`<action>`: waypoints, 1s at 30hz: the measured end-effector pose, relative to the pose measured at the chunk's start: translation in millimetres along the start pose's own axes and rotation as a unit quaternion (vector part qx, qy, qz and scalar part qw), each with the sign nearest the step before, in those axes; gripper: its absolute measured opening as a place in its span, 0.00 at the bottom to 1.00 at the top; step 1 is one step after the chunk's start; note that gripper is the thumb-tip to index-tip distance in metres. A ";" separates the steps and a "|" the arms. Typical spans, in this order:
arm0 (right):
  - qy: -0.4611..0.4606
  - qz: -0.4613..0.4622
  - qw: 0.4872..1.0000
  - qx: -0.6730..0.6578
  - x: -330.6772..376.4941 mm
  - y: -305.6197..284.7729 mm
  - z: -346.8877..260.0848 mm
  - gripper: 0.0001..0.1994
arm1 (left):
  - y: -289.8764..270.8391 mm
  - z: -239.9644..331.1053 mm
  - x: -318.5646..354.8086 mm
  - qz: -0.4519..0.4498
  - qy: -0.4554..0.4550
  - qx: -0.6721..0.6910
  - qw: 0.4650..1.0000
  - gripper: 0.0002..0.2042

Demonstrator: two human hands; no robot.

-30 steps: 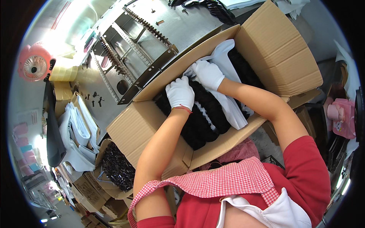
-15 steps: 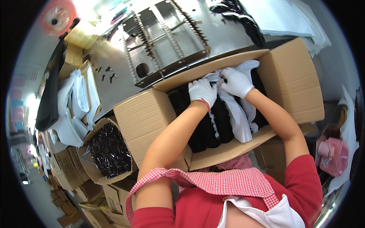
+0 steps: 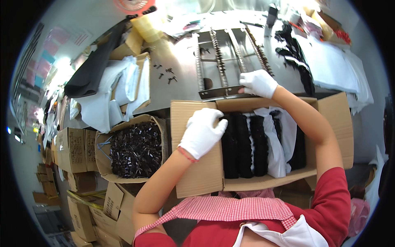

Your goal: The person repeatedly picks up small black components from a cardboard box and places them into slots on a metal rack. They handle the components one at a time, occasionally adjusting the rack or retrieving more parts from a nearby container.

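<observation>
An open cardboard box (image 3: 193,173) sits in front of me, packed with rows of black items (image 3: 247,144) and white sheets (image 3: 275,140). My left hand (image 3: 202,132), in a white glove, rests on the box's left flap at the edge of the black rows, fingers spread. My right hand (image 3: 258,83), also gloved in white, reaches past the box's far edge and touches the near bar of a metal rack (image 3: 224,61) lying on the grey table (image 3: 181,90).
A smaller carton of black clips (image 3: 135,148) stands left of the box. White and black fabric (image 3: 107,94) is piled at the left. White sheets and black pieces (image 3: 325,61) lie at the far right. Stacked cartons (image 3: 78,144) line the lower left.
My view swung so the box is now squarer. My right hand left the box's contents and moved up to the metal rack; my left hand shifted to the left flap.
</observation>
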State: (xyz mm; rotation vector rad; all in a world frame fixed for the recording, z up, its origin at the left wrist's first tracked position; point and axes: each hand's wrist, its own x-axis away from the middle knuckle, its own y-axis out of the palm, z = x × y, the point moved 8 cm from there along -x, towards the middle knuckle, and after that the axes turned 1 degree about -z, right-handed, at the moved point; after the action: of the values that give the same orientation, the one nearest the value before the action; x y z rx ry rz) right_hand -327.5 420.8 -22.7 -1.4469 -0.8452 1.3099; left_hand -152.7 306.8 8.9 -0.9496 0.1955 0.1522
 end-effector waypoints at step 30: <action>0.340 0.140 0.745 -0.557 -117.1 -35.3 -74.3 0.18 | -320.9 -139.2 105.6 0.210 -0.136 -0.404 0.880 0.42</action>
State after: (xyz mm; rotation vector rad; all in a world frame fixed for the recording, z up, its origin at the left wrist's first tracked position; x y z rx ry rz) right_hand -271.9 306.1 42.5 -2.8366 -0.9303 0.2192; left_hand 5.0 13.5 159.2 -1.6943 0.0674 0.8135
